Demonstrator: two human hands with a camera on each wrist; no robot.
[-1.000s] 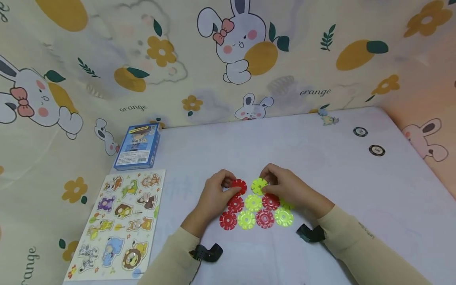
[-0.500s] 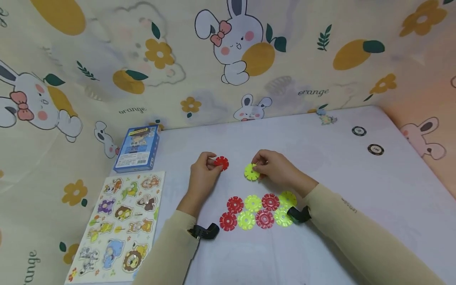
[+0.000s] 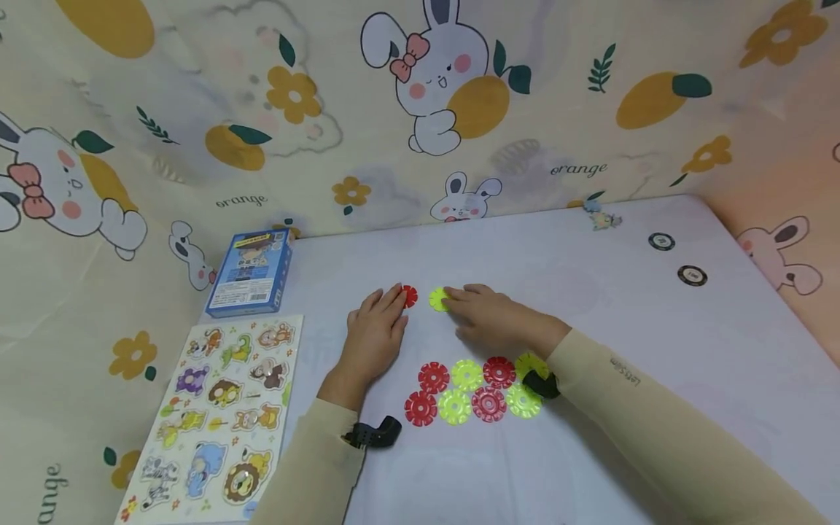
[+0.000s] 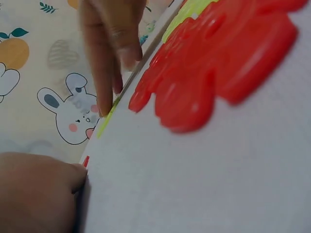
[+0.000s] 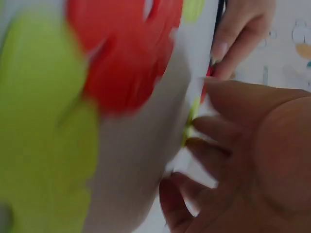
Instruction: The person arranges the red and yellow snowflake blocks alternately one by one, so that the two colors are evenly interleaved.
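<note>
Resting on the red disc [image 3: 411, 294], the left hand [image 3: 374, 334] has loosely extended fingers, gripping nothing; the right hand [image 3: 494, 315], fingers outstretched, merely touches the yellow disc [image 3: 437, 300] nearby on the white table [image 3: 459, 470], beyond two rows of discs [image 3: 482, 397]

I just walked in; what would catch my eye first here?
Probably the two rows of red and yellow-green discs on the white table, low in the middle of the head view. Just beyond them, the left hand touches a red disc and the right hand a yellow-green one. Behind, a large cartoon rabbit decorates the wall.
</note>
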